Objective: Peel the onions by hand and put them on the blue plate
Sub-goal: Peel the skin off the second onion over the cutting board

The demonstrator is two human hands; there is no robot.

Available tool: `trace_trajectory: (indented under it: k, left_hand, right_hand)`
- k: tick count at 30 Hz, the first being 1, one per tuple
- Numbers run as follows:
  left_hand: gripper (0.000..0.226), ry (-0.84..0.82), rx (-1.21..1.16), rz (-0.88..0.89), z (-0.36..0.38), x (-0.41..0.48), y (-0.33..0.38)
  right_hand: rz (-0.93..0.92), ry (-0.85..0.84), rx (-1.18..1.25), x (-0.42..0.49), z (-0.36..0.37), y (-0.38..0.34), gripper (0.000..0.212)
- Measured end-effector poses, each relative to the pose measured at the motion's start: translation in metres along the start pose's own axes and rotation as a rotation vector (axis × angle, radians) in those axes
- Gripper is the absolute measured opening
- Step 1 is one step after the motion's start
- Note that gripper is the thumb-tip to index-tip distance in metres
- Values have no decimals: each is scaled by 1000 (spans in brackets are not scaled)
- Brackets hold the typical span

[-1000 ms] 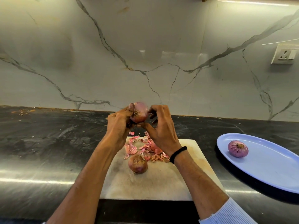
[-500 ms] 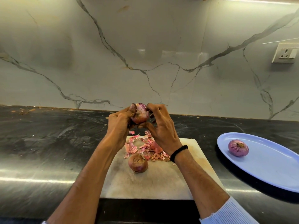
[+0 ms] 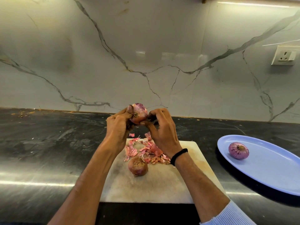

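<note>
Hands meet in mid-air above a pale cutting board (image 3: 154,189) on a dark, glossy tabletop (image 3: 48,151), seen from the person's own head. The left hand (image 3: 119,127) has its grip wrapped around a red onion (image 3: 138,113), fingers curled behind it and the thumb up along its left side. The root end with its fine hairs faces the camera. The right hand (image 3: 162,133), with a black band (image 3: 178,155) on the wrist, keeps a narrow grip: thumb and bent fingertips pinch at the onion's lower right side, where skin remains. Purple flesh shows on the top of this onion, while papery pink skin covers the front, so it looks partly peeled. Below the hands, a heap of torn pink peels (image 3: 146,151) lies on the far half of the board. Just in front of the heap sits a second onion (image 3: 138,166) in its dry brown skin, untouched. To the right, well apart from the board, a blue plate (image 3: 267,172) holds one peeled onion (image 3: 238,151), smooth and purple. By this count, one onion is done, one is under way, and one is not yet started. A marble-patterned wall with a socket (image 3: 284,55) rises behind.
</note>
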State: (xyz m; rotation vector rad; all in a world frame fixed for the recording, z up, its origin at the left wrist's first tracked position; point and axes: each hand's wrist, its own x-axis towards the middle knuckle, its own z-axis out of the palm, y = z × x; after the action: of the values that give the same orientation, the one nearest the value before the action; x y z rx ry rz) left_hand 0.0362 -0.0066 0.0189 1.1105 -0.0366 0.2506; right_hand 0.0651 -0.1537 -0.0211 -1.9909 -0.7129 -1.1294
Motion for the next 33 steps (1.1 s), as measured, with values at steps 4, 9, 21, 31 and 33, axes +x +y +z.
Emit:
trace_trajectory:
  k: [4, 9, 21, 31, 33]
  left_hand:
    - [18, -66, 51, 8, -1, 1, -1]
    - [35, -152, 74, 4, 0, -3, -1]
    - [23, -100, 1, -22, 0, 3, -2]
    - [34, -195, 126, -19, -4, 3, -5]
    - [31, -197, 146, 31, -5, 5, -6]
  right_hand:
    - [67, 39, 79, 1, 0, -3, 25]
    - [48, 101, 70, 0, -2, -3, 16]
    - [84, 80, 72, 2, -4, -6, 22]
    - [18, -60, 84, -1, 2, -3, 60]
    - [10, -59, 60, -1, 3, -1, 59]
